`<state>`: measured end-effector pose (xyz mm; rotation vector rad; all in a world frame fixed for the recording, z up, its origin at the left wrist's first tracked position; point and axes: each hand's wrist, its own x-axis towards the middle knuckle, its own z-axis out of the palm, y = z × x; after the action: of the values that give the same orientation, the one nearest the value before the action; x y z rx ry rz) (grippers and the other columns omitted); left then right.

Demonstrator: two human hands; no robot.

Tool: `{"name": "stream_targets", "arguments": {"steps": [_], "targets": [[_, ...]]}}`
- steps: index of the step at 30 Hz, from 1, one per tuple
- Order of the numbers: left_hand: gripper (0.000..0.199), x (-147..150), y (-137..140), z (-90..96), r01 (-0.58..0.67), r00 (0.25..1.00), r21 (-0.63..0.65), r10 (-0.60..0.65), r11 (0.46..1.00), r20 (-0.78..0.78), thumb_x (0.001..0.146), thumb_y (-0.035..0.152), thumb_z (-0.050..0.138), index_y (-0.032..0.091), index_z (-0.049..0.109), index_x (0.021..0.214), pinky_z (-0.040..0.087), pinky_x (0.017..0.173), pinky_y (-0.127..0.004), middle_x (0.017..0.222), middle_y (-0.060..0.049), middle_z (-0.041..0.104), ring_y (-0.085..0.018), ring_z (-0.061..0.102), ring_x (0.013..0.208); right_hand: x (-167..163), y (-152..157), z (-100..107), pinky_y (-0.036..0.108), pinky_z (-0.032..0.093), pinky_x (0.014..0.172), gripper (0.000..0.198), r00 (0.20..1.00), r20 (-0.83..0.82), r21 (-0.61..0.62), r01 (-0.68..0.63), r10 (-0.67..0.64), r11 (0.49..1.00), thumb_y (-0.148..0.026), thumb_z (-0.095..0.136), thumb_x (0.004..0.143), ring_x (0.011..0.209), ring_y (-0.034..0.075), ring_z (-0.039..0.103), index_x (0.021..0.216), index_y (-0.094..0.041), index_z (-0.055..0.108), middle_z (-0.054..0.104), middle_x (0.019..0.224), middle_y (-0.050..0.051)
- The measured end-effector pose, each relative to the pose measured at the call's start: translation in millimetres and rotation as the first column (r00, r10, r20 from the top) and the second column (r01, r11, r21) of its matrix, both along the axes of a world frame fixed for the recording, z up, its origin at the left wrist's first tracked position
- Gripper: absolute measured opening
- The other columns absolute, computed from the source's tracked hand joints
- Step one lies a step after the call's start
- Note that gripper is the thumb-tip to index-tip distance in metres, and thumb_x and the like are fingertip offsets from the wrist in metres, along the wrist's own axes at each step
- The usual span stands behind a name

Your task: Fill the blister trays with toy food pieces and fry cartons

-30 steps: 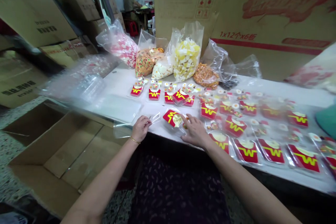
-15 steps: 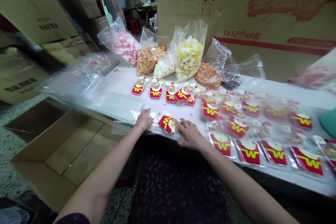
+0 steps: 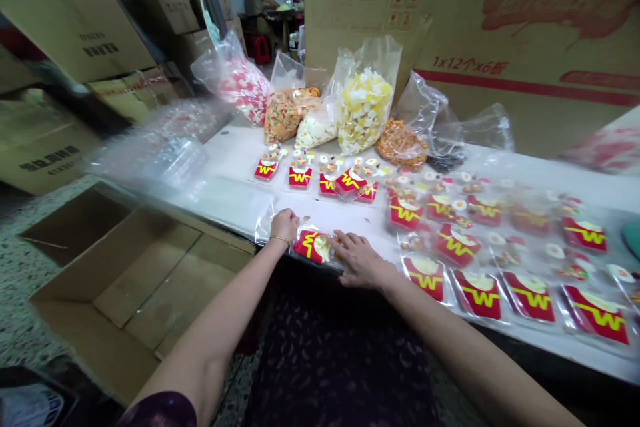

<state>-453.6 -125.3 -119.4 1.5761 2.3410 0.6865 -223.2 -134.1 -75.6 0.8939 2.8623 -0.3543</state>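
left hand (image 3: 284, 225) and right hand (image 3: 359, 261) flat on clear packet (image 3: 314, 245), white table (image 3: 235, 197)

— That pouch (image 3: 313, 245) under the hands, is it plastic?

— Clear plastic film, glossy, with a crinkle at the edges; the red piece inside looks smooth and shiny (card or plastic, I can't tell).

— And the table (image 3: 240, 197)?

— A white, smooth, faintly sheened top. The big bags (image 3: 364, 103) at the back are thin shiny film too. The boxes (image 3: 120, 280) are plain matt brown cardboard, rough at the flaps.
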Motion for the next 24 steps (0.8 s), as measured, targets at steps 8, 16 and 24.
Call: {"name": "stream_targets", "arguments": {"steps": [8, 16, 24], "targets": [[0.030, -28.0, -8.1, 5.6, 0.330, 0.938, 0.040, -0.332, 0.943, 0.100, 0.072, 0.007, 0.043, 0.020, 0.058, 0.095, 0.046, 0.075, -0.028, 0.093, -0.004, 0.050, -0.014, 0.053, 0.081, -4.4, 11.4, 5.8, 0.040, 0.025, 0.093, 0.096, 1.000, 0.012, -0.013, -0.026, 0.026, 1.000, -0.035, 0.064, 0.056, 0.118, 0.031, 0.028, 0.137, -0.023, 0.015, 0.022, 0.139, 0.012], [0.033, -25.2, 2.9, 36.8, 0.693, 0.718, -0.215, -0.684, 0.688, 0.129, 0.065, 0.008, 0.056, 0.026, 0.062, 0.092, 0.043, 0.080, -0.026, 0.096, -0.002, 0.043, -0.013, 0.051, 0.080, -7.6, 19.4, 9.6, 0.041, 0.025, 0.094, 0.097, 0.998, 0.028, -0.024, -0.057, 0.058, 0.998, -0.034, 0.065, 0.054, 0.118, 0.031, 0.029, 0.137, -0.020, 0.018, 0.024, 0.138, 0.013], [0.028, -9.7, 13.3, 47.9, 0.663, 0.658, -0.436, -0.752, 0.608, -0.049, 0.064, 0.012, 0.059, 0.026, 0.061, 0.088, 0.041, 0.068, -0.024, 0.095, -0.001, 0.045, -0.011, 0.050, 0.067, -8.4, 23.4, 11.1, 0.039, 0.024, 0.097, 0.093, 0.999, 0.016, -0.064, -0.045, 0.046, 0.997, -0.035, 0.063, 0.056, 0.120, 0.030, 0.027, 0.135, -0.012, 0.021, 0.023, 0.139, 0.013]]}}
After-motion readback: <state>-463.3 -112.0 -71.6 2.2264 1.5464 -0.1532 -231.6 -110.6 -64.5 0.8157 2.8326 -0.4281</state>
